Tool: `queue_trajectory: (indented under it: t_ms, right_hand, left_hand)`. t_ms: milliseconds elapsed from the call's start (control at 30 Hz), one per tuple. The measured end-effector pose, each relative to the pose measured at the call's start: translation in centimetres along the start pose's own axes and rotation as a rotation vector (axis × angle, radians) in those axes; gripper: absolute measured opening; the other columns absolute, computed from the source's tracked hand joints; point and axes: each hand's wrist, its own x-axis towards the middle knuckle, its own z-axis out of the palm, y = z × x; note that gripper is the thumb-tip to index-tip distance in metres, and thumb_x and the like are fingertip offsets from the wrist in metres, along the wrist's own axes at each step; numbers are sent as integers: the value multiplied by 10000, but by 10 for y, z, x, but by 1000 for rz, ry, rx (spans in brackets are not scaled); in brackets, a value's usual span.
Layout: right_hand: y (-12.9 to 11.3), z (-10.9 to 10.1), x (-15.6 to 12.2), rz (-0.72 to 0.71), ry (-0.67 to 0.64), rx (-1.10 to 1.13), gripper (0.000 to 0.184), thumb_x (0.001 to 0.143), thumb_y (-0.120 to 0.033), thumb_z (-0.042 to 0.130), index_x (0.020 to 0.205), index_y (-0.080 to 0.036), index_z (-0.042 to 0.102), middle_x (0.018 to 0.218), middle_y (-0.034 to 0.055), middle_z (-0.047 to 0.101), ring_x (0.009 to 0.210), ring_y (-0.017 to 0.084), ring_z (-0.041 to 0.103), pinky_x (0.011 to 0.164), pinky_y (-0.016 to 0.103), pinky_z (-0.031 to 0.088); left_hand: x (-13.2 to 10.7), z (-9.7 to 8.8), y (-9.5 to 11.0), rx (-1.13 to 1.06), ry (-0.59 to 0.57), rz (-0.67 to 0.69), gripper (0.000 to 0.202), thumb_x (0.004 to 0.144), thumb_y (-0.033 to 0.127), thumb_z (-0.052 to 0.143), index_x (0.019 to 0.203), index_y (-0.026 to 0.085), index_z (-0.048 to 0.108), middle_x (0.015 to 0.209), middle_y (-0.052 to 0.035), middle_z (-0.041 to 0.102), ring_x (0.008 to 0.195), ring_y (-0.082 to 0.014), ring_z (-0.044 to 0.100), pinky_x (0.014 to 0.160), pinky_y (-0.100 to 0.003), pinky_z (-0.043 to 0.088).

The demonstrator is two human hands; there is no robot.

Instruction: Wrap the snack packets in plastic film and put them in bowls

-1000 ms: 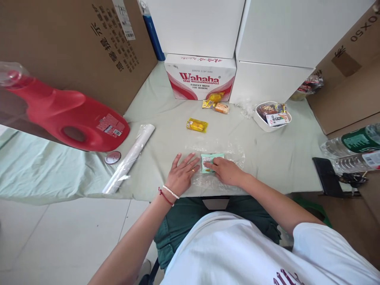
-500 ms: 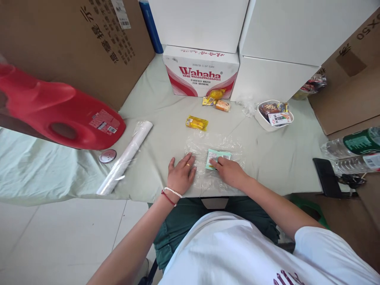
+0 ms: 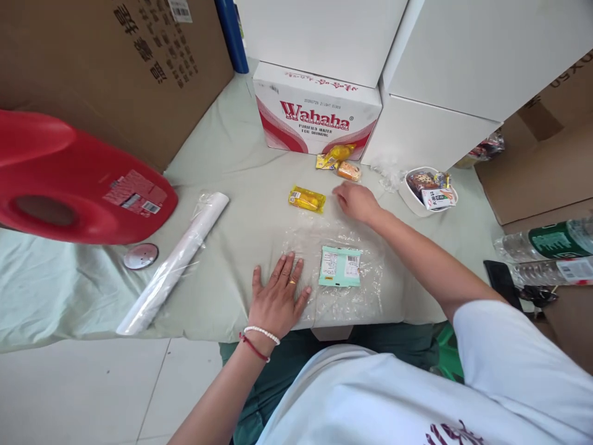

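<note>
My left hand (image 3: pixel 277 293) lies flat, fingers spread, on the left edge of a clear plastic sheet (image 3: pixel 370 303). On that sheet rests a mint-green snack packet (image 3: pixel 340 267), untouched by either hand. My right hand (image 3: pixel 356 201) hovers beyond it, fingers loosely bent and holding nothing, just right of a yellow-wrapped snack (image 3: pixel 307 199). A small gap separates the fingertips from that wrapper. Farther back, a small orange-and-white wrapped cake (image 3: pixel 349 170) and another yellow packet (image 3: pixel 340 154) lie against the Wahaha carton.
The Wahaha carton (image 3: pixel 319 114) and white boxes stand behind. To the right are a white bowl of snacks (image 3: pixel 417 204), crumpled clear plastic (image 3: pixel 388 172) and bottles (image 3: pixel 551 241). A roll of film (image 3: pixel 176 262), a round lid (image 3: pixel 141 256) and a red jug (image 3: pixel 106 210) sit left.
My right hand has let go of the mint-green packet and moved away across the table, beside the yellow-wrapped snack. My left hand stays flat on the sheet. The camera view has shifted slightly.
</note>
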Motion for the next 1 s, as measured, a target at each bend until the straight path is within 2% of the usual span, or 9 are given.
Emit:
queue_trajectory:
  t_ms: [133,233,333,433,567,667,733,833,1000]
  right_hand:
    - [-2,13,84,20,-19,-207,483,980,-69,341,1381,-132,604,1380,185,626,1033,287,669,812,363,488]
    - [-6,20,123,41,-21,-256,518,984,-33,292,1436,-59,544,1420,246,585,1073,317,664,831,397,493]
    - [-4,22,141,72,-39,-264,455,994,-47,313,1339,-29,609,1342,265,623,1107,324,653,860,403,487]
    - [2,22,137,51,-2,-187,402,1020,-94,343,1278,-110,651,1298,196,659,1082,292,657,874,384,475]
    - [7,20,97,70,301,184,291,1026,-171,436,1177,-182,684,1259,112,691,1072,245,643,897,352,478]
    - [12,9,38,86,524,544,215,1010,-246,509,1115,-196,689,1118,70,721,951,207,642,820,313,492]
    - [15,-3,-11,82,496,718,169,980,-295,577,1061,-207,698,952,21,715,762,169,609,697,281,468]
    - [8,-16,-83,5,328,724,130,934,-225,621,1025,-210,713,851,-7,692,633,132,544,641,267,431]
    - [-39,5,-143,-251,159,387,180,968,-141,561,1028,-191,723,1082,96,729,997,234,598,871,376,473]
  left_hand:
    - [0,-1,-1,-11,-7,-6,651,1052,488,394,1663,284,303,1706,-115,308,1554,-333,386,1288,-692,11]
    - [0,-2,-2,-18,-1,-3,646,1052,491,399,1660,287,314,1703,-112,313,1555,-326,384,1293,-678,0]
    - [0,-1,-3,-23,17,4,644,1052,486,408,1655,275,326,1700,-114,321,1548,-324,398,1293,-672,-11]
    - [0,0,-3,-16,40,9,639,1052,472,420,1650,265,336,1694,-120,335,1535,-326,419,1292,-670,-17]
    - [1,-1,-2,-8,59,15,622,1056,467,418,1640,261,359,1689,-123,347,1531,-320,427,1290,-665,-22]
    - [1,-1,0,-12,52,4,617,1052,471,428,1636,280,369,1687,-116,358,1536,-325,420,1292,-667,17]
    - [1,-1,0,-11,43,-4,619,1047,473,437,1635,292,370,1685,-115,364,1539,-332,414,1288,-674,44]
    - [1,0,0,2,33,-7,626,1045,486,437,1636,295,365,1688,-116,362,1544,-338,405,1280,-690,62]
    - [3,3,-1,34,27,-4,635,1045,506,413,1636,281,362,1693,-119,356,1539,-341,412,1264,-712,85]
